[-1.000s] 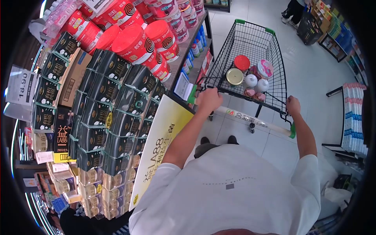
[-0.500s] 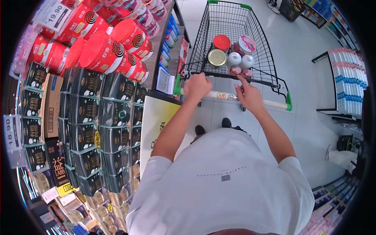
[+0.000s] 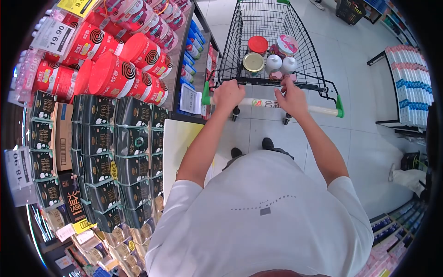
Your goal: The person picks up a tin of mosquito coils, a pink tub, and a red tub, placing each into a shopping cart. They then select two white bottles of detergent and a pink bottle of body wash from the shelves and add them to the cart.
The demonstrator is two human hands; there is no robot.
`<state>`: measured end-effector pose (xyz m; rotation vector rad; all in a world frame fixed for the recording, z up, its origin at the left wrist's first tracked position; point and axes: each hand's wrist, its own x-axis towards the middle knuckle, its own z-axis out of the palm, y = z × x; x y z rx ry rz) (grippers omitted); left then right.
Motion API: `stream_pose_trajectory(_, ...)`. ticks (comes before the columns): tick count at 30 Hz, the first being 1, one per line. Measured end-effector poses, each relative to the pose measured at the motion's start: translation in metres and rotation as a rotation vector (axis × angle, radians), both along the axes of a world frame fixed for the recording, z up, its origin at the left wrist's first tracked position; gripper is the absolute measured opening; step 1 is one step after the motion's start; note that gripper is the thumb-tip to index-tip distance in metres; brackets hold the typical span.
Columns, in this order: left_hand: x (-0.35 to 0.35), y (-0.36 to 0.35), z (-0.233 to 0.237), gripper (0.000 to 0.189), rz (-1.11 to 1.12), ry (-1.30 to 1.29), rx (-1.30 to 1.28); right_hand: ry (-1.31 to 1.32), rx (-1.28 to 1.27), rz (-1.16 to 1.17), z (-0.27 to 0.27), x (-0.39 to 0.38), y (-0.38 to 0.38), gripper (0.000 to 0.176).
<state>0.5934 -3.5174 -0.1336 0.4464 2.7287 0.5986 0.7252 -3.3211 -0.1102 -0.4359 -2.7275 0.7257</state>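
A black wire shopping cart (image 3: 230, 41) with green corner caps stands in front of me. My left hand (image 3: 230, 94) is closed round the left part of its pale handle (image 3: 258, 102). Farther right, my right hand (image 3: 292, 98) lies over the same handle, fingers bent and thumb toward the middle; its grip is partly hidden. At the basket's near end are a red-lidded tub (image 3: 258, 45), a can with a gold lid (image 3: 253, 62), a pink-and-white round container (image 3: 287, 45) and two white-topped bottles (image 3: 273, 63) with pinkish lower parts.
On the left, shelves hold red mosquito-coil tubs (image 3: 112, 74) and stacked dark green packs (image 3: 98, 141), with price tags (image 3: 53, 38). A white-topped display (image 3: 177, 143) borders my left arm. Rightward are a rack of packages (image 3: 410, 85), a black basket (image 3: 349, 11) and another person's light-clothed leg (image 3: 408, 180).
The cart has shifted slightly up and left in view, and the left shelves sit lower. My right index finger, stretched forward before, is now more bent.
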Motion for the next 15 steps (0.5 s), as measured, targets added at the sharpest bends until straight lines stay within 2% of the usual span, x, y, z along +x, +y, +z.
stream_pose_trajectory(2, -0.002, 0.007, 0.003, 0.036, -0.012, 0.005, -0.003, -0.042, 0.089, 0.062, -0.002, -0.003, 0.014, 0.027)
stream_pose_trajectory(12, 0.028, 0.036, 0.012, 0.039, -0.063, -0.026, 0.011, -0.057, 0.138, 0.038, 0.008, 0.016, 0.044, 0.028)
stream_pose_trajectory(15, 0.03, 0.043, 0.001, 0.038, -0.073, -0.026, 0.013, -0.061, 0.153, 0.032, 0.01, 0.021, 0.052, 0.028)
